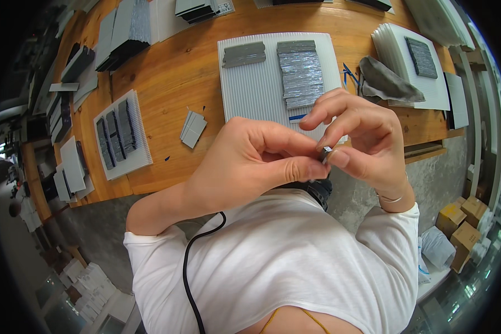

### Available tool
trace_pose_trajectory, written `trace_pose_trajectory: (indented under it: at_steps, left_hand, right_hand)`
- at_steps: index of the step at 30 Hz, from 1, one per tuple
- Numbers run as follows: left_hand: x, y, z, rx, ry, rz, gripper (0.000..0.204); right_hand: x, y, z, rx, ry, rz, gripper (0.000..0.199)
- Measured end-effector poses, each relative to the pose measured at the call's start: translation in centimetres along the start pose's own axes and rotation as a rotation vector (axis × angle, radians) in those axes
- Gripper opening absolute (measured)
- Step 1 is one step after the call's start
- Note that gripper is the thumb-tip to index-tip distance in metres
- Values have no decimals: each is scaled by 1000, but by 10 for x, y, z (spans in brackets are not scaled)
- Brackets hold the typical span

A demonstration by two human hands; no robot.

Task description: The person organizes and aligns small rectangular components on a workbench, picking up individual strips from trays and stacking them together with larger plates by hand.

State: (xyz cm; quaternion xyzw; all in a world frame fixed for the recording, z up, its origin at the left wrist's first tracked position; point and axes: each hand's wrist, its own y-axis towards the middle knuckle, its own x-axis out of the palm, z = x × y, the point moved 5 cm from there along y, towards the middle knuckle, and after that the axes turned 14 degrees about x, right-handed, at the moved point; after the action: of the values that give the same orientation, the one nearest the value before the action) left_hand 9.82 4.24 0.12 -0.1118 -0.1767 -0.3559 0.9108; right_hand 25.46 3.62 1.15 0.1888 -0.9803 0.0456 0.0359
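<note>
In front of my body, my left hand (259, 156) pinches a small dark piece (325, 153) with a shiny end between thumb and forefinger. The thumb and forefinger of my right hand (367, 133) close on its other side, while the other fingers curl above. Most of the piece is hidden by my fingertips, so its kind is unclear. Just beyond my hands lies a white corrugated plastic sheet (247, 92). It bears a row of shiny grey strips (299, 72) and a shorter group of matte grey strips (244, 54). A blue strip (298, 117) shows below the shiny row.
Left on the wooden table (167, 72) are a small grey stack (193, 129) and a white sheet (142, 147) with dark strips. At right, a grey cloth (387, 83) lies against stacked white sheets (398, 42), near blue scraps (348, 73). Cardboard boxes (463, 245) stand on the right.
</note>
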Motion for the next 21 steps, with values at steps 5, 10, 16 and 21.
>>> trace_pose_trajectory:
  at_steps: [5, 10, 16, 21]
  left_hand:
    - [-5, -1, 14, 197, 206, 81, 22]
    - [-4, -3, 10, 112, 171, 53, 22]
    - [-7, -5, 5, 17, 87, 19, 21]
    - [-4, -3, 5, 36, -6, -16, 23]
  right_hand:
    - [-1, -1, -8, -127, -235, 88, 14]
    - [1, -1, -6, -97, -152, 52, 14]
    - [4, -1, 1, -36, -43, 12, 12]
    - [2, -1, 12, 91, 197, -13, 13]
